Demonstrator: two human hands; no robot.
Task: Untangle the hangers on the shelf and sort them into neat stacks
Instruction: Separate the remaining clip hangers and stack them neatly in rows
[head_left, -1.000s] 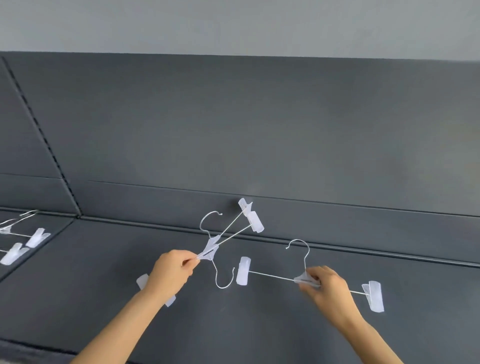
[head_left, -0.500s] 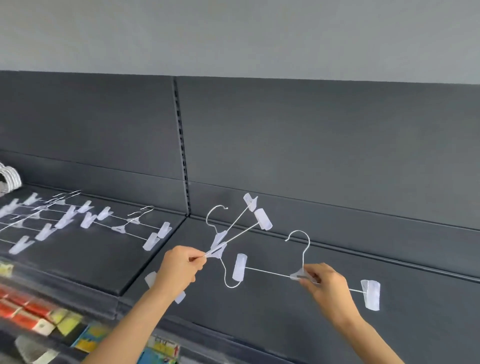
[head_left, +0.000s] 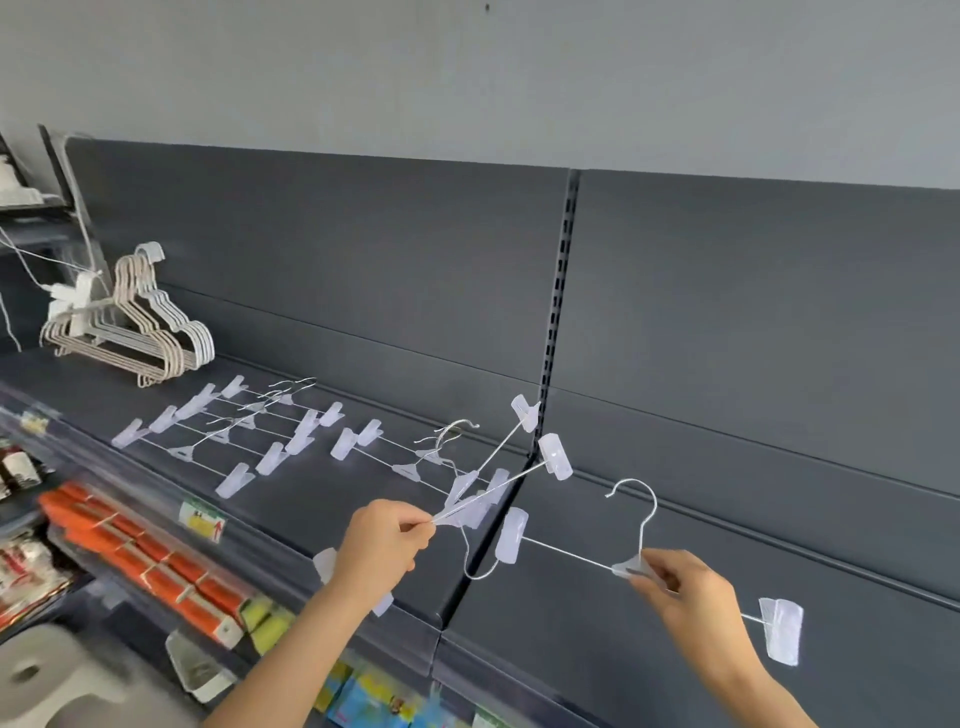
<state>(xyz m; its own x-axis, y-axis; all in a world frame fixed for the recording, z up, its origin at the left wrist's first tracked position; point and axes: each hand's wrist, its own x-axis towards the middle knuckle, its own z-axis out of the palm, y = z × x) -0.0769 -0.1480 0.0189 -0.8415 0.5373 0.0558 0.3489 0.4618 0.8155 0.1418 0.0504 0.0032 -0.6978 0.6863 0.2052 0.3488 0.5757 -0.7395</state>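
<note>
Pinching two crossed clip hangers (head_left: 467, 506) at their middle, the left hand (head_left: 382, 551) sits at centre frame. Thumb and fingertips are pressed together on the wires, whose clipped ends fan toward the upper right while one hook dangles below. At lower right, the right hand (head_left: 691, 597) pinches the centre piece of a single clip hanger (head_left: 628, 566), held roughly level above the dark shelf (head_left: 571, 649). More loose clip hangers (head_left: 223, 431) lie in rows on the shelf at centre left, and a stack of white and beige hangers (head_left: 145, 332) leans at upper left.
</note>
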